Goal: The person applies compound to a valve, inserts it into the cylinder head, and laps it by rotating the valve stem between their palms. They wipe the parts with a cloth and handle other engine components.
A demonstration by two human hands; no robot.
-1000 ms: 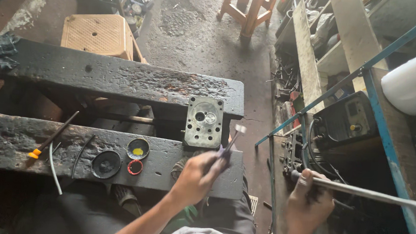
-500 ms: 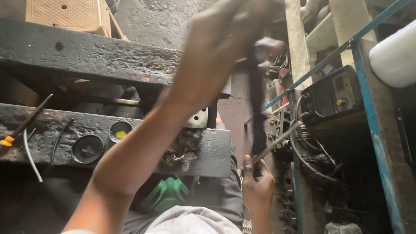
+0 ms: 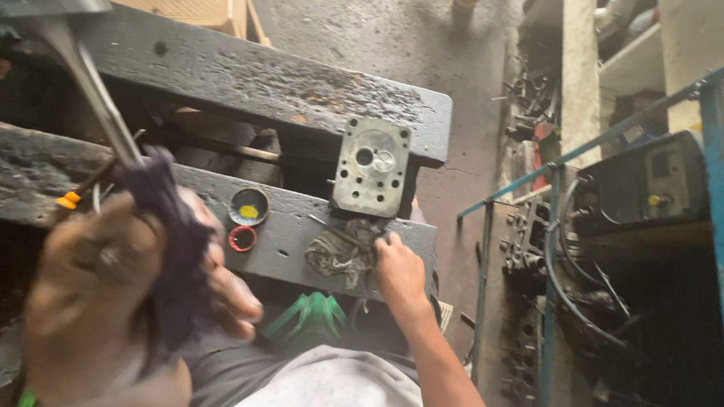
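The left hand (image 3: 114, 296), blurred and close to the lens, is closed around a dark-handled tool (image 3: 102, 114) whose head is cut off at the frame's top. The right hand (image 3: 400, 271) grips a crumpled rag (image 3: 341, 253) on the blackened tabletop (image 3: 242, 82), just below the grey metal block (image 3: 372, 165).

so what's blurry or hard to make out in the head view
Head view: the left hand, close to the lens, is soft and smeared, as is the metal tool it grips; the right hand on the rag and the grey metal block are sharp; flat daylight; upper right corner washed out.
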